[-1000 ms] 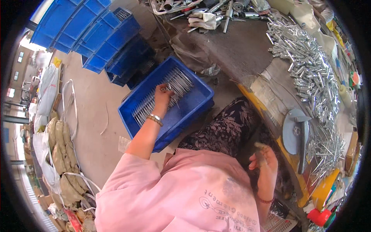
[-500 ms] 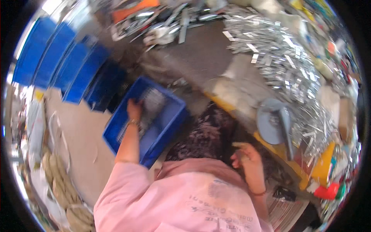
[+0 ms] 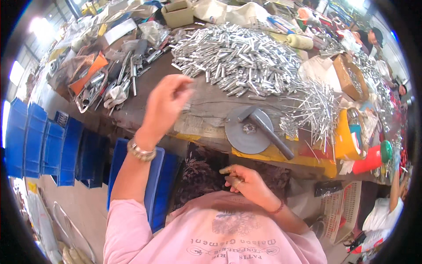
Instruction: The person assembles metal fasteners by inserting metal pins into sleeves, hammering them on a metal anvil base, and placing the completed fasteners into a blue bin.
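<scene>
My left hand [image 3: 168,102], with a beaded bracelet at its wrist, is raised over the near edge of the worktable [image 3: 200,118]. Its fingers are bent and smeared by motion, and no object shows in them. Just beyond lies a large heap of short silver metal tubes [image 3: 237,57]. My right hand [image 3: 248,184] rests near my lap, its fingers loosely bent and apart, with dark, yellowish coverings or stains at the tips. A blue bin [image 3: 158,193] stands below my left forearm, partly hidden by it. A hammer [image 3: 271,134] lies across a grey round disc [image 3: 239,134].
Stacked blue bins [image 3: 61,145] stand at the left. Thin metal rods [image 3: 314,110], a yellow container [image 3: 347,136] and a red roll-shaped thing [image 3: 368,159] lie at the right. Larger metal parts [image 3: 132,70] cover the table's left. Another person [image 3: 384,215] sits at far right.
My left hand has come out of the blue bin and up over the table. The view has turned toward the table. My right hand stays near my lap.
</scene>
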`<move>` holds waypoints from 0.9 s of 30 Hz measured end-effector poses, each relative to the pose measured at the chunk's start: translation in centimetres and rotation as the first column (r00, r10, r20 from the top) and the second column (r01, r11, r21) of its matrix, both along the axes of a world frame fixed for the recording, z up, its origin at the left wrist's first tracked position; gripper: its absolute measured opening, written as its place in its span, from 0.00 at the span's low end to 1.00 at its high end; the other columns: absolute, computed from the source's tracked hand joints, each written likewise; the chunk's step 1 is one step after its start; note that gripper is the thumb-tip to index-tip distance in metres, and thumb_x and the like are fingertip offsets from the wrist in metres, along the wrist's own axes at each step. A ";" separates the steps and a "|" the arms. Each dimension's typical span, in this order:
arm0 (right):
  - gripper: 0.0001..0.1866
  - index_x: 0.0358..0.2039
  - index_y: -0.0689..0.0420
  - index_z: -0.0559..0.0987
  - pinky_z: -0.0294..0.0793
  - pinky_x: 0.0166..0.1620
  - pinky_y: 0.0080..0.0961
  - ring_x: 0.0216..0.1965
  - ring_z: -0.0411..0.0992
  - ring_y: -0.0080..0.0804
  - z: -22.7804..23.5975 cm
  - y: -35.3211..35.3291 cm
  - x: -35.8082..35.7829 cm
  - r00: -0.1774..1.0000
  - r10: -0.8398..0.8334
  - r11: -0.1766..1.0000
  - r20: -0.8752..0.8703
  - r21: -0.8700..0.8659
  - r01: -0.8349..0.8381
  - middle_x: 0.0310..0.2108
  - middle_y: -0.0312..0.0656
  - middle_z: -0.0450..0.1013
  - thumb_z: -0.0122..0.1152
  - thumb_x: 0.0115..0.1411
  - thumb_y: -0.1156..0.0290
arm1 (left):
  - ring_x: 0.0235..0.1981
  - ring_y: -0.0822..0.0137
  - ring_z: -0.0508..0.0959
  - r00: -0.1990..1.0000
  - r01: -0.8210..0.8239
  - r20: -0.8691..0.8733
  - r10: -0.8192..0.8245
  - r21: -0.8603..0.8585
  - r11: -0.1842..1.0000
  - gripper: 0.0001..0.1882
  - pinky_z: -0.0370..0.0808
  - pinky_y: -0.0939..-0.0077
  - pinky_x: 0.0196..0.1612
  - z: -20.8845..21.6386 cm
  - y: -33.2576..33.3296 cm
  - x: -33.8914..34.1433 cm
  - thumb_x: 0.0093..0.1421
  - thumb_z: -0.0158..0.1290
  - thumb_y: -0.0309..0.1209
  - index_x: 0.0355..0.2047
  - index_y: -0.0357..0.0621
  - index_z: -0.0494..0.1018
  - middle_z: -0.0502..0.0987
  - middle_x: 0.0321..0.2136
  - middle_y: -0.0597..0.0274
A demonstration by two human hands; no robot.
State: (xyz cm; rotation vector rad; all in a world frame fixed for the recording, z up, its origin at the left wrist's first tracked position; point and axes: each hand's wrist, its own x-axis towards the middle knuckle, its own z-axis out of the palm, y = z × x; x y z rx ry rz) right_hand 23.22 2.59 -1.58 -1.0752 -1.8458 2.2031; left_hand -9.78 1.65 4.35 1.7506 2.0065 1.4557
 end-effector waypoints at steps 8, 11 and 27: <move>0.16 0.59 0.61 0.82 0.78 0.45 0.25 0.37 0.77 0.22 2.4 0.7 5.2 0.995 -0.097 0.974 0.009 0.209 0.093 0.36 0.40 0.82 0.61 0.72 0.77 | 0.47 0.53 0.84 0.912 0.035 -0.392 -0.120 -0.217 0.976 0.19 0.80 0.58 0.52 -3.3 11.2 3.3 0.65 0.60 0.29 0.56 0.45 0.78 0.82 0.47 0.53; 0.15 0.59 0.60 0.83 0.81 0.45 0.23 0.40 0.78 0.19 3.4 1.2 7.1 0.992 -0.125 0.951 -0.022 0.281 0.126 0.38 0.37 0.82 0.63 0.73 0.79 | 0.48 0.45 0.83 0.944 0.015 -0.307 -0.121 -0.325 0.946 0.19 0.79 0.52 0.52 -2.0 10.7 3.2 0.62 0.65 0.27 0.53 0.45 0.76 0.82 0.47 0.49; 0.24 0.51 0.54 0.77 0.83 0.43 0.47 0.40 0.82 0.51 4.4 10.1 13.3 0.834 -0.534 0.086 0.141 0.990 -0.113 0.41 0.46 0.79 0.69 0.54 0.84 | 0.38 0.77 0.78 0.917 0.395 0.208 -0.340 -0.366 0.842 0.11 0.74 0.79 0.43 1.0 0.2 7.9 0.62 0.66 0.21 0.45 0.41 0.85 0.82 0.38 0.68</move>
